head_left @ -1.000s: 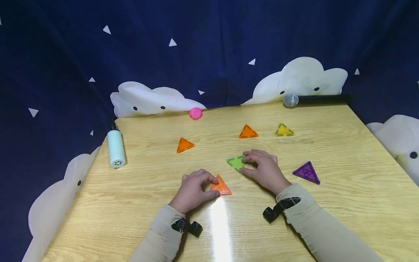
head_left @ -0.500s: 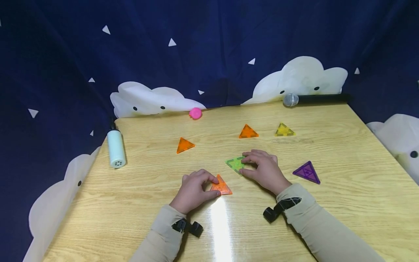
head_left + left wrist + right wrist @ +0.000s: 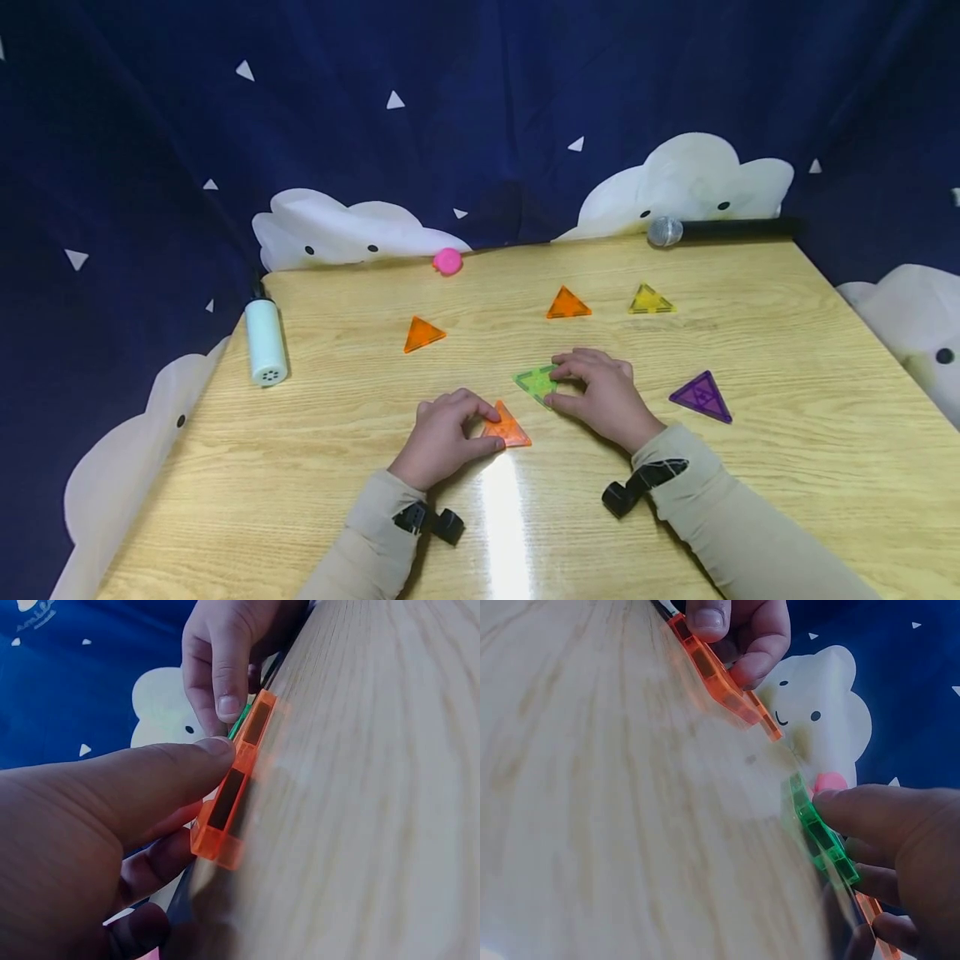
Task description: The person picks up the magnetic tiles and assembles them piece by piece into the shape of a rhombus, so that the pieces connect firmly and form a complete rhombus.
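Note:
Near the middle of the table, my left hand pinches an orange triangular magnetic tile between thumb and fingers. Seen edge-on in the left wrist view, that orange tile lies low against the tabletop under the thumb. My right hand holds a green triangular magnetic tile by its right side, fingers and thumb curled on it. The right wrist view shows the green tile flat at the table surface. A small gap separates the two tiles. Fingers cover part of each one.
Loose triangles lie around: two orange tiles, a yellow tile and a purple tile. At the back edge are a pink round object and a microphone. A pale cylinder lies at the left edge.
My right hand has shifted slightly left and nearer to me, bringing the green tile a little closer to the orange one. The left hand and its tile stay in place.

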Demonstrator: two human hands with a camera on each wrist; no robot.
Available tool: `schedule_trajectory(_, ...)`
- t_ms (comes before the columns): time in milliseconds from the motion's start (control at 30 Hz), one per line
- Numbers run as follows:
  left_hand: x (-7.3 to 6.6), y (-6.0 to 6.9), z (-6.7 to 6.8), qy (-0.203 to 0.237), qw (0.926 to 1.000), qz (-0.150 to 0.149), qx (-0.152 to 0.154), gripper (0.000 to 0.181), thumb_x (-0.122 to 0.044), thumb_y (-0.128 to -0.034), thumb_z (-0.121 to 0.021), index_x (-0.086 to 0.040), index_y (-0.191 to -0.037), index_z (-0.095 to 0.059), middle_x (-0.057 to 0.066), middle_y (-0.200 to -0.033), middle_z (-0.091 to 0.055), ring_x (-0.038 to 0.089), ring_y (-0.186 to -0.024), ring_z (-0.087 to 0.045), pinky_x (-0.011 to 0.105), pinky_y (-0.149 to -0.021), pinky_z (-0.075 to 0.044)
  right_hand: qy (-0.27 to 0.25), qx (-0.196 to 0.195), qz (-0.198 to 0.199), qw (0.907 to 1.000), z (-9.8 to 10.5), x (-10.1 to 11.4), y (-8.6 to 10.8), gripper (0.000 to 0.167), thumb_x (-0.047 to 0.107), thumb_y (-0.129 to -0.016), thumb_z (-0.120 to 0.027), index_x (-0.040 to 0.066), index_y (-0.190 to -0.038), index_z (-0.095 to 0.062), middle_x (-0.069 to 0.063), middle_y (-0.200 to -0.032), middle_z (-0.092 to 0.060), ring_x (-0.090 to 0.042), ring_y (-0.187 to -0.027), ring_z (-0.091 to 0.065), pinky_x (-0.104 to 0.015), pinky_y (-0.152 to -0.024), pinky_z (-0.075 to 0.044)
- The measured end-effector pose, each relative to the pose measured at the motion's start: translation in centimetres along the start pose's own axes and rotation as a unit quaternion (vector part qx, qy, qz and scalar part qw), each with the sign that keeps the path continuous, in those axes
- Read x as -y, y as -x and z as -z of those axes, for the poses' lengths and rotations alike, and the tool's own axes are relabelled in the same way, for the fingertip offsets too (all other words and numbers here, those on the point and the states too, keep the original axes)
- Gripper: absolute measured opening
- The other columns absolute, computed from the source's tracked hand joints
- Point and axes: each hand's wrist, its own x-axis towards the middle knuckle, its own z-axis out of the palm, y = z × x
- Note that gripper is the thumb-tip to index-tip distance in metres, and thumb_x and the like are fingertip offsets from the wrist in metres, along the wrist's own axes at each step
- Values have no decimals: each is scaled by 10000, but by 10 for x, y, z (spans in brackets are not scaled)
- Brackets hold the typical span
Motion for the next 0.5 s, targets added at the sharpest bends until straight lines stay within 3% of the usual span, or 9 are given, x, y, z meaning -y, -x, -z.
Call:
schedule_trajectory(267,-1,-2,0,54,10000,7,-26,259,-360,-796,-854,-278,-1001,-718,-165,-994,-633,80,-807,-499,386,-793,-259,-4,-92,32,10000,0,-1,1,341,331,-801,-852,161,-1079,-750,-17,-1339,-642,-314,-1350,-454,-532,-984,-226)
schedule_trajectory(500,0,-5,0,142,9999,-8,-15,258,-361,-799,-852,-277,-1004,-719,-169,-1002,-637,84,-875,-541,385,-805,-265,-48,-98,31,9999,0,1,0,347,334,-798,-855,164,-1083,-751,-9,-1334,-646,-307,-1351,-457,-529,-997,-225)
